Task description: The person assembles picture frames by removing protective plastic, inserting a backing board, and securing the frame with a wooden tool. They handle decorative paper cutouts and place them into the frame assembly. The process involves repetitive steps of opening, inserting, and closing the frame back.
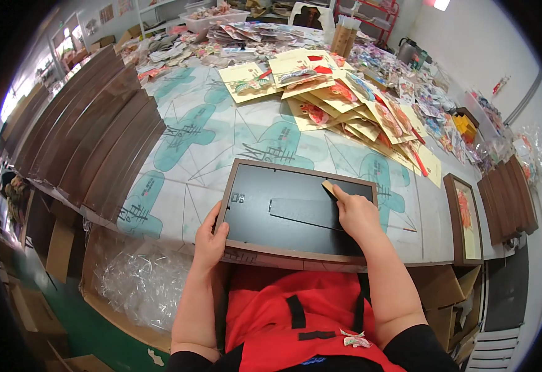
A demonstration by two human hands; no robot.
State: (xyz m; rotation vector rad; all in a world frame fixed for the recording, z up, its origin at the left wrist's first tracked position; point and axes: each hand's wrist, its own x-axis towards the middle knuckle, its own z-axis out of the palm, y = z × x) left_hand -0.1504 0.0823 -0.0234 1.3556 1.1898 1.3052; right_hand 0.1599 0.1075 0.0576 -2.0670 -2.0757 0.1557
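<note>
A brown picture frame [302, 167] lies face down at the table's near edge, its black backing board [249, 217] facing up. A flap-like stand strip shows in the middle of the board, with a small hanger at its left. My left hand [210, 242] grips the frame's left side, thumb on top and fingers along the outer edge. In my right hand [359, 214], closed over the board's right part, is a small flat tan tool [328, 186]. The tool's tip is close to the frame's far inner edge; whether it touches is too small to tell.
Brown frames are stacked at the left [91, 118] and right [509, 198]. One finished frame [466, 217] with a red picture lies at the right edge. Cream cards [345, 105] with red tassels pile up beyond. A box of clear plastic wrap [141, 288] stands below left.
</note>
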